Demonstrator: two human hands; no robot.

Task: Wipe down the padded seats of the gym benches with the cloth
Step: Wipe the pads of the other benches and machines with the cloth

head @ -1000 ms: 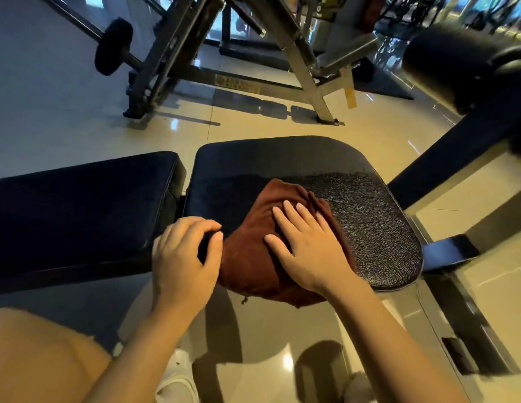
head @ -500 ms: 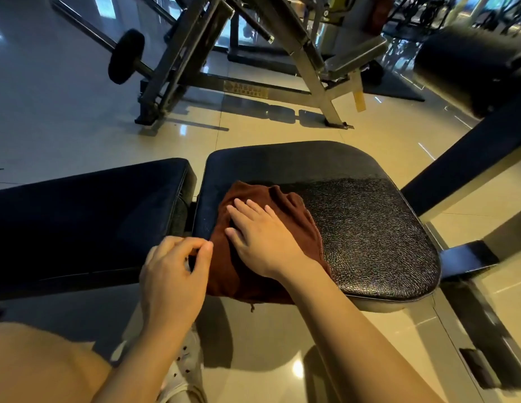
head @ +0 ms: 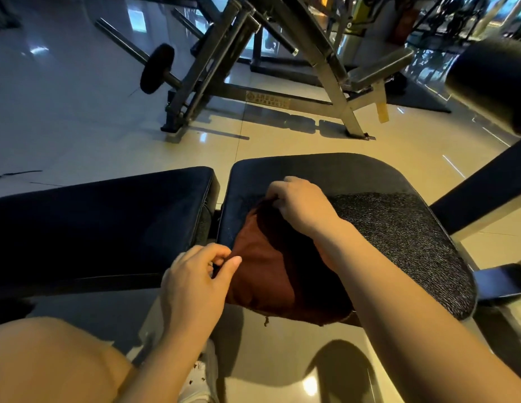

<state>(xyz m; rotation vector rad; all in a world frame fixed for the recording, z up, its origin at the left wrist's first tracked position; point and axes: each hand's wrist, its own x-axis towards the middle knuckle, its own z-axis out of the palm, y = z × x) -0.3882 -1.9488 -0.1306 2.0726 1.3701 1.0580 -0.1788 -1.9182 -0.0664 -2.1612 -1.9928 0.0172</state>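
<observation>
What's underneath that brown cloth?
The brown cloth lies on the black padded seat, its near edge hanging over the front. The right hand grips its far end and the left hand pinches its side. The padding beneath is covered.

Both forearms (head: pixel 399 286) are bare, with no sleeves; a bare knee (head: pixel 49 359) shows; a white shoe (head: pixel 205 373) below.

A gym: padded benches (head: pixel 355 181) stand on a glossy tiled floor (head: pixel 64 112), with a steel weight machine (head: pixel 282 53) and its black plate (head: pixel 156 68) behind.
</observation>
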